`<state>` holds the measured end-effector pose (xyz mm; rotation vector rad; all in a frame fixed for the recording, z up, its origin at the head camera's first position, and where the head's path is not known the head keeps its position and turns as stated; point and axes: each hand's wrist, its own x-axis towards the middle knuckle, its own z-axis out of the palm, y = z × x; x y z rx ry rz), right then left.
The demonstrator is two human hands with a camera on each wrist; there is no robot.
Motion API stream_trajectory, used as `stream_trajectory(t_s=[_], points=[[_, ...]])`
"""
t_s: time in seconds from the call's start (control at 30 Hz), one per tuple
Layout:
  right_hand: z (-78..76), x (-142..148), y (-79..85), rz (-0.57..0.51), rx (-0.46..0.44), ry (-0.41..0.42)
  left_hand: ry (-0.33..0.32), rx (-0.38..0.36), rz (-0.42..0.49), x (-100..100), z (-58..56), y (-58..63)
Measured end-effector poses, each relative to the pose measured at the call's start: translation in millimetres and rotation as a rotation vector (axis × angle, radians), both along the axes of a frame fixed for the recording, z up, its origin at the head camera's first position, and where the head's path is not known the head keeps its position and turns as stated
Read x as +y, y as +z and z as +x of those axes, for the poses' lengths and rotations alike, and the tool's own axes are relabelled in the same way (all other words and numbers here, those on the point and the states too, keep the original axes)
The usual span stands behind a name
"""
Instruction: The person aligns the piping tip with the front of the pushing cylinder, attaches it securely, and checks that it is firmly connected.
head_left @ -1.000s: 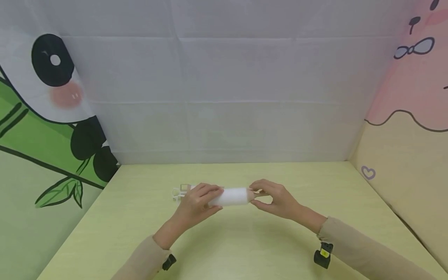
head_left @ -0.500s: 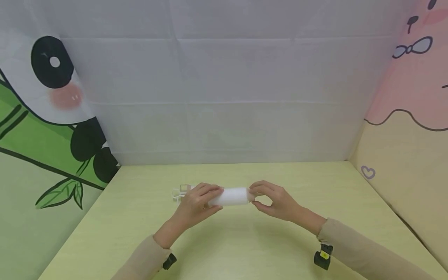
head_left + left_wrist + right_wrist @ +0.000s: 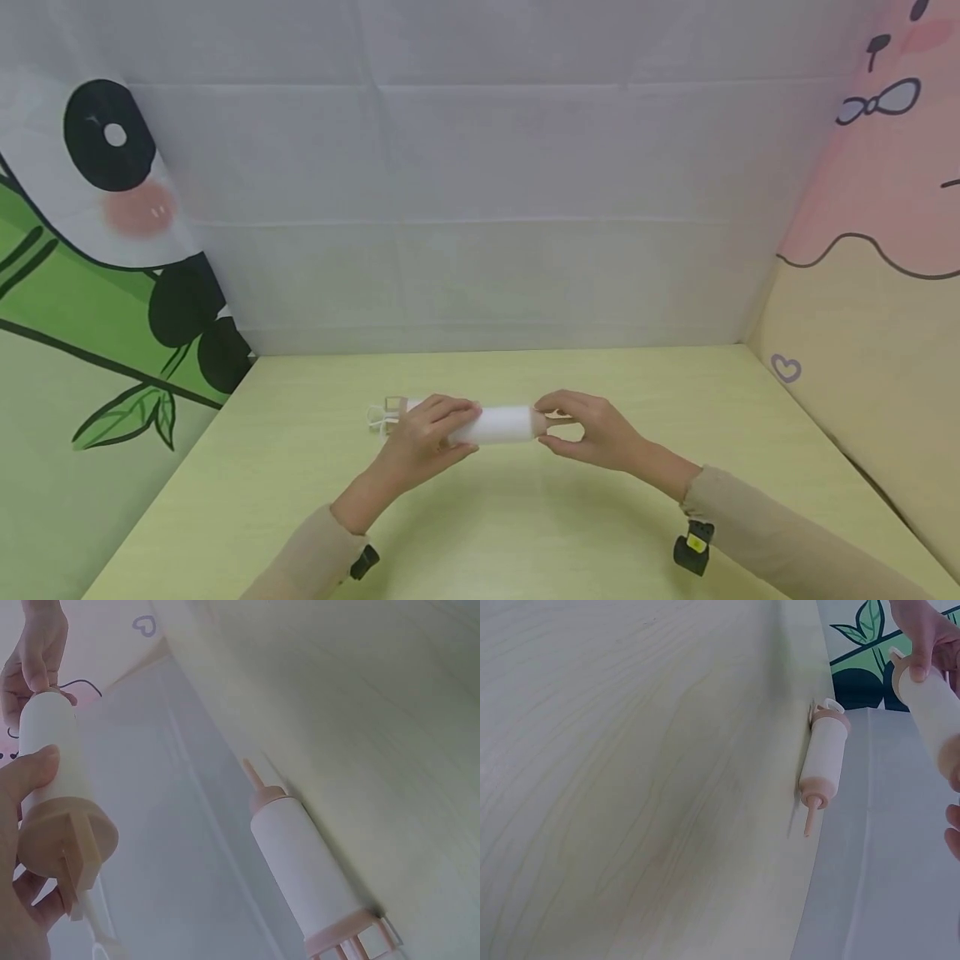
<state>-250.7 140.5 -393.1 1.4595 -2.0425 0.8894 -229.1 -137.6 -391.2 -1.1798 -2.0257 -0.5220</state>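
A white syringe-like tube with beige ends [image 3: 501, 425] is held level above the table. My left hand [image 3: 423, 435] grips its barrel, thumb below and fingers over the top. At the tube's right end, my right hand [image 3: 600, 432] pinches the beige cap with thumb and fingertips. A thin beige rod [image 3: 562, 421] shows between those fingers. In the left wrist view, the held tube's left end has a beige bracket [image 3: 82, 844] and a white loop. A second, similar tube [image 3: 300, 862] lies on the table, mostly hidden from the head view.
The pale wood-look table [image 3: 487, 533] meets a grey-white cloth [image 3: 495, 167] at the back. Painted panels stand on the left [image 3: 82, 350] and right [image 3: 877, 350]. The lying tube [image 3: 826, 754] points its thin tip rightward near the back edge.
My right fingers shift slightly around the cap; the thin rod, covered half a second ago, shows again. My left hand keeps its grip, and the tube barely moves.
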Motion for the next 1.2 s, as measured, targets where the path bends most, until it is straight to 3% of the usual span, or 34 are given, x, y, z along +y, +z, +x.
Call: stream_trajectory(t_s=[0.13,0.53,0.97,1.2], points=[[0.4,-0.3,-2.5,0.010,0.010,-0.031,0.015,-0.011,-0.014,-1.9,-0.2,-1.6],[0.3,-6.0,-14.2,-0.043,0.044,0.006,0.031,-0.030,-0.023,-3.1,-1.4,-5.9],[-0.7,-9.3,-11.4,-0.051,0.005,0.039,0.068,-0.035,-0.049,-5.6,1.2,-1.7],[2.4,-11.2,-12.7,-0.049,0.032,0.017,0.069,-0.052,-0.045,-8.4,1.0,-3.9]])
